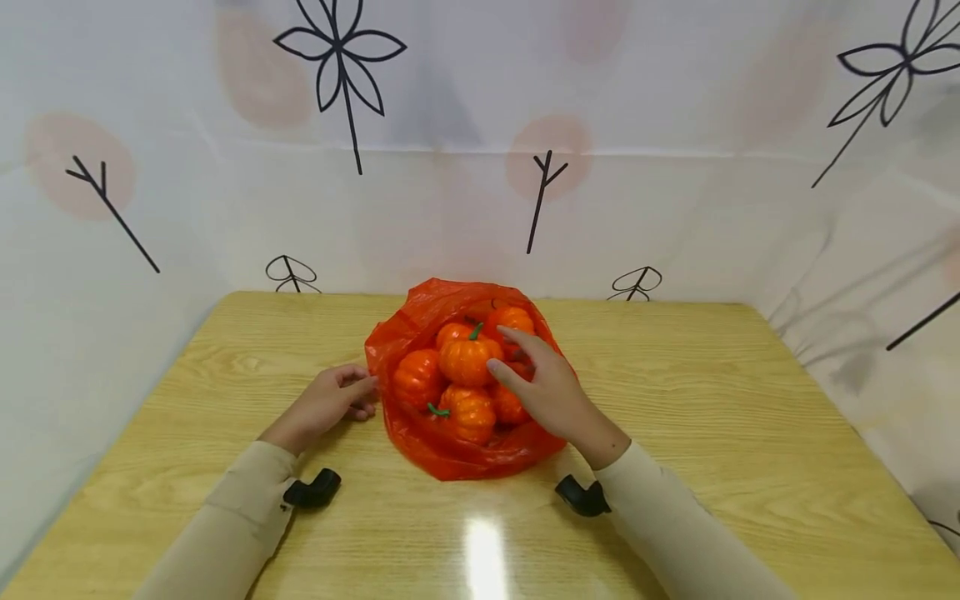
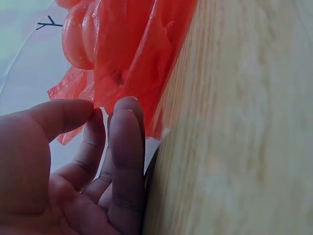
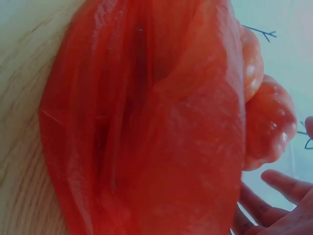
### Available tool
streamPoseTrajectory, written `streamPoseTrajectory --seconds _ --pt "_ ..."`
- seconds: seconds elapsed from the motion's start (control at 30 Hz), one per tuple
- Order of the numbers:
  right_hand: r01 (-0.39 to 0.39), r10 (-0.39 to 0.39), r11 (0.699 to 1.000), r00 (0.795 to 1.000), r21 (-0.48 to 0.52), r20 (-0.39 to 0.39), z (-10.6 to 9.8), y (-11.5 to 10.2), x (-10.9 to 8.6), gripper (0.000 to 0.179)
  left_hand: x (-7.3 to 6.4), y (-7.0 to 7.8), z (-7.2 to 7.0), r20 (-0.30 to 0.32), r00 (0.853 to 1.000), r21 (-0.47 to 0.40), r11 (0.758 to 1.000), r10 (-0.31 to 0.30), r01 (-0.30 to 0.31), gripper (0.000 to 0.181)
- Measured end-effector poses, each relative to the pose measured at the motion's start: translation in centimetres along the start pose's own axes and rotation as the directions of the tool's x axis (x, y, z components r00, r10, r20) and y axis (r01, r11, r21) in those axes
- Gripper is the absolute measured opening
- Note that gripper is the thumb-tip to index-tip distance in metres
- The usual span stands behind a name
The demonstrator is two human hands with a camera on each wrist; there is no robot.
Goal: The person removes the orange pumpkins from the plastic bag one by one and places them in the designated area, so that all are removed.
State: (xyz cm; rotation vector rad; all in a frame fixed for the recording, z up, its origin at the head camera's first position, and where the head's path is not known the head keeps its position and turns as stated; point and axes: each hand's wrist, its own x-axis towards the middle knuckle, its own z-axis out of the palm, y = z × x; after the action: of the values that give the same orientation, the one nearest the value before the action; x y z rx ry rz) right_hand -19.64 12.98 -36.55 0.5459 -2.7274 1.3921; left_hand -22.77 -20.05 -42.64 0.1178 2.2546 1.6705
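Observation:
A red plastic bag (image 1: 465, 462) stands open on the table, filled with several small orange pumpkins (image 1: 467, 360), some with green stems. At the bag's left side, my left hand (image 1: 337, 398) pinches its edge between thumb and index finger; the left wrist view shows their tips (image 2: 93, 105) meeting at the red film. My right hand (image 1: 551, 387) hovers over the right side of the bag's mouth, thumb and fingers apart beside the top pumpkin. In the right wrist view the bag's wall (image 3: 171, 147) covers much of the scene, and my fingers (image 3: 288, 186) are spread near a pumpkin (image 3: 271, 125).
The wooden table (image 1: 705, 392) carries the bag near its back edge. Behind it hangs a white cloth (image 1: 465, 208) printed with black plant drawings. Black wrist mounts (image 1: 313, 490) sit by both beige sleeves.

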Motion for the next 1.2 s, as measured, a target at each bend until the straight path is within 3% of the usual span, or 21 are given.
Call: streamPoseTrajectory --seconds 0.77,1.2 --pt "-0.072 0.072 0.997 0.996 0.009 0.048 1.5 -0.1 0.1 0.064 0.1 -0.4 -0.4 0.004 1.000 -0.033 0.999 0.000 0.000 0.017" --pt "0.084 -0.081 0.995 0.994 0.045 -0.077 1.3 -0.4 -0.3 0.057 -1.1 -0.6 -1.8 0.014 1.000 -0.119 0.993 -0.023 0.025 0.018"
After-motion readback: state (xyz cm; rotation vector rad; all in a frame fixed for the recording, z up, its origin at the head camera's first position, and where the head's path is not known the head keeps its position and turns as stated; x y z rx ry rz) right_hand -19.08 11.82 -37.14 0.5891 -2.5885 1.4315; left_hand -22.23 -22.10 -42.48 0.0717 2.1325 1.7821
